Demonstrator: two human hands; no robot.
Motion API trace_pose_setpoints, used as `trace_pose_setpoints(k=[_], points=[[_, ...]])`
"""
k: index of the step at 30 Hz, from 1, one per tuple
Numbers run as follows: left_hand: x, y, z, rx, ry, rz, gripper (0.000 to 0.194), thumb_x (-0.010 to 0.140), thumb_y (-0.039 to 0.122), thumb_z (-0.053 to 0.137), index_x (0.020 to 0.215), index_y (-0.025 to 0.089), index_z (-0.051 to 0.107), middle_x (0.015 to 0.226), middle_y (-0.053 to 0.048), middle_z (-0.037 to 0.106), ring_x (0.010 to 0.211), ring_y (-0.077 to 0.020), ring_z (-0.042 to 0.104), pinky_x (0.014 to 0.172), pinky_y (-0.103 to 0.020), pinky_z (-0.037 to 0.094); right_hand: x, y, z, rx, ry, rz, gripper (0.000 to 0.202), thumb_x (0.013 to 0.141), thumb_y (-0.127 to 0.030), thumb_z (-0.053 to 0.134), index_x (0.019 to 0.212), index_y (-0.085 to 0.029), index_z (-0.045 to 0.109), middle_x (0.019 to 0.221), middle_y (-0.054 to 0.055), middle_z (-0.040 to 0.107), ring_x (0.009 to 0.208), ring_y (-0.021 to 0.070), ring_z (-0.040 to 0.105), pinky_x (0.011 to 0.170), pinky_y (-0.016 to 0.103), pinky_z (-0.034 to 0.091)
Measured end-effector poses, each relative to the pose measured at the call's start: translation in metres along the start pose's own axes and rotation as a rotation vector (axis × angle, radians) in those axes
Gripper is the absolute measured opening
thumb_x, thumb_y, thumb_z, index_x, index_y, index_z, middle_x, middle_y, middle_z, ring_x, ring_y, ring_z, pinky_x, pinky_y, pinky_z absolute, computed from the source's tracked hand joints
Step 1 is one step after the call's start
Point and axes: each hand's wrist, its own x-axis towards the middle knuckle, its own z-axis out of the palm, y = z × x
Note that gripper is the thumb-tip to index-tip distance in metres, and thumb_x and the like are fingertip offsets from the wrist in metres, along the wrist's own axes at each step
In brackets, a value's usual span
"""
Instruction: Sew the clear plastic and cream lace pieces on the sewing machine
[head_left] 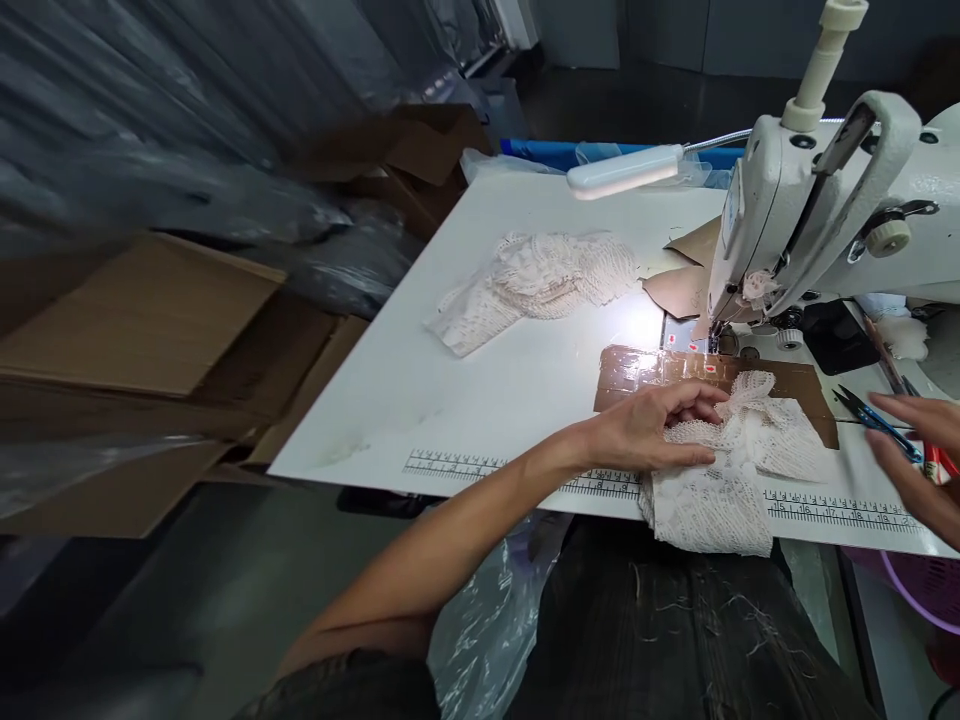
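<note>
While left fingers clamp one lace piece of two | right fingers apart

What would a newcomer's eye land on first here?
Probably the big white sewing machine at upper right. Next, the cream lace under the left hand, overhanging the table's near edge, with a second lace heap farther back and left. Blue snips stand out beside the right hand.

Single head-worn view, facing forward and down, close above the hands, across a white table
</note>
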Motion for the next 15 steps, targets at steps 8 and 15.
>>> trace_pose_setpoints(k=[8, 15], points=[[-0.001, -0.001, -0.008, -0.155, -0.013, -0.01, 0.04, 0.081, 0.022, 0.07, 0.117, 0.012, 0.057, 0.105, -0.009, 0.068, 0.105, -0.0176, 0.067, 0.097, -0.036, 0.052, 0.075, -0.056, 0.071, 0.411, -0.45, -0.419, 0.048, 0.09, -0.022, 0.038, 0.135, -0.018, 0.054, 0.113, 0.012, 0.068, 0.114, 0.0273, 0.061, 0.093, 0.049, 0.052], [-0.003, 0.001, -0.021, -0.065, 0.093, 0.081, 0.041, 0.08, 0.024, 0.072, 0.117, 0.013, 0.058, 0.111, -0.011, 0.068, 0.105, -0.0174, 0.067, 0.093, -0.031, 0.055, 0.086, -0.054, 0.066, 0.479, -0.499, -0.176, 0.032, 0.08, -0.023, 0.049, 0.105, -0.02, 0.07, 0.073, 0.001, 0.064, 0.057, 0.0134, 0.054, 0.054, 0.027, 0.043]])
